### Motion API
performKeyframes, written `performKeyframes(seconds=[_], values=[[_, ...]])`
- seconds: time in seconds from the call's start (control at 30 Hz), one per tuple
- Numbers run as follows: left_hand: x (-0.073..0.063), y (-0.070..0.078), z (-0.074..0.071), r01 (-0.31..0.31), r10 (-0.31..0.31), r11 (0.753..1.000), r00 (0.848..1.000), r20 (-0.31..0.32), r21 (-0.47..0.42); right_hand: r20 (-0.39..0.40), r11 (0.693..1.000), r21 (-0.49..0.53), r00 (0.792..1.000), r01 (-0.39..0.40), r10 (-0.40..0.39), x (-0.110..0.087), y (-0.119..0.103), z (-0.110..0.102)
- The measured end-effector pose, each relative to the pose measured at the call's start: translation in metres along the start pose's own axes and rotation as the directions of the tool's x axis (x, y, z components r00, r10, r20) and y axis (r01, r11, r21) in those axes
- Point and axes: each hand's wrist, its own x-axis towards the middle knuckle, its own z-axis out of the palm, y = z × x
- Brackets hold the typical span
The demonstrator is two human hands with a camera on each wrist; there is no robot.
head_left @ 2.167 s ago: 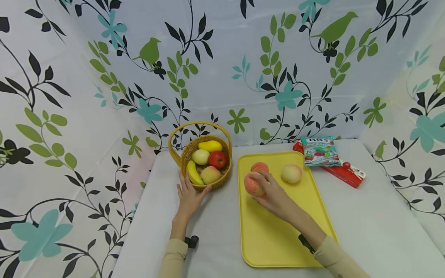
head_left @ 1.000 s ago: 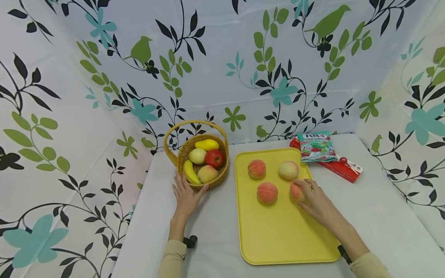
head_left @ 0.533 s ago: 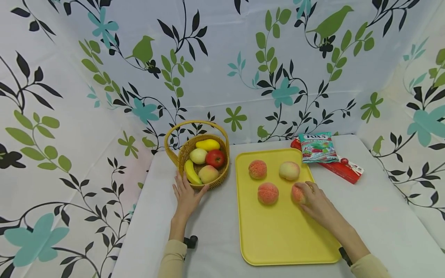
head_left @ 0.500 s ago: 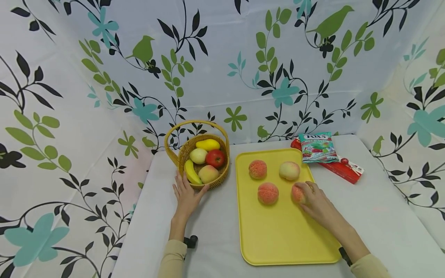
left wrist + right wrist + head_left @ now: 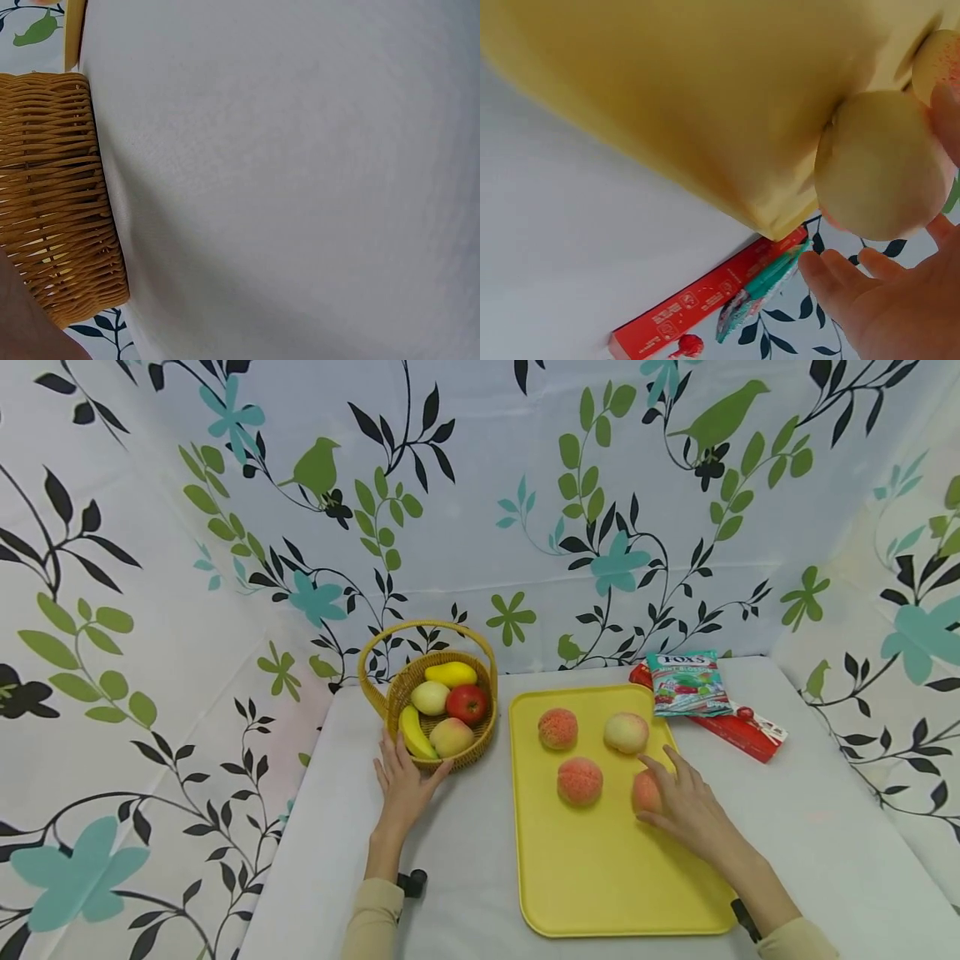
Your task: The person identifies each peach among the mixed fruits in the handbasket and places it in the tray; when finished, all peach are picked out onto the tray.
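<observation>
In the head view my left hand (image 5: 405, 789) rests with extended fingers against the near left side of a wicker basket (image 5: 489, 737). Inside it lie a banana (image 5: 417, 733), a red apple (image 5: 467, 703), a yellow mango-like fruit (image 5: 450, 674), a pale round fruit (image 5: 430, 698) and a peach (image 5: 452, 737). Over the yellow tray (image 5: 600, 877), my right hand (image 5: 690, 810) has its fingers spread around a reddish peach (image 5: 647, 792), partly hidden by it. The right wrist view shows these fingers apart, beside a pale peach surface (image 5: 881, 165). Left of that hand sit two reddish peaches (image 5: 580, 782); behind it, a paler one (image 5: 626, 732).
A green candy bag (image 5: 688, 683) lies across a red box (image 5: 738, 735) by the tray's far right corner. The basket's tall handle (image 5: 427, 625) arches over it. Patterned cloth (image 5: 465, 527) rises behind the white table (image 5: 465, 868).
My right hand held a peach at the tray's left part, then moved right and gripped the right-hand peach. Since half a second ago its fingers have spread. My left hand stays at the basket.
</observation>
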Motion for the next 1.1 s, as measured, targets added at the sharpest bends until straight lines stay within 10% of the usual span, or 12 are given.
performKeyframes(seconds=[0.47, 1.1], values=[[0.002, -0.002, -0.002, 0.015, -0.015, 1.0, 1.0, 0.021, 0.01, -0.021, 0.993, -0.033, 0.993, 0.113, -0.114, 0.022, -0.035, -0.007], [0.002, -0.001, -0.002, -0.012, 0.012, 1.0, 1.0, -0.007, 0.017, 0.011, 0.909, -0.029, 0.909, 0.417, -0.417, 0.148, -0.172, -0.001]])
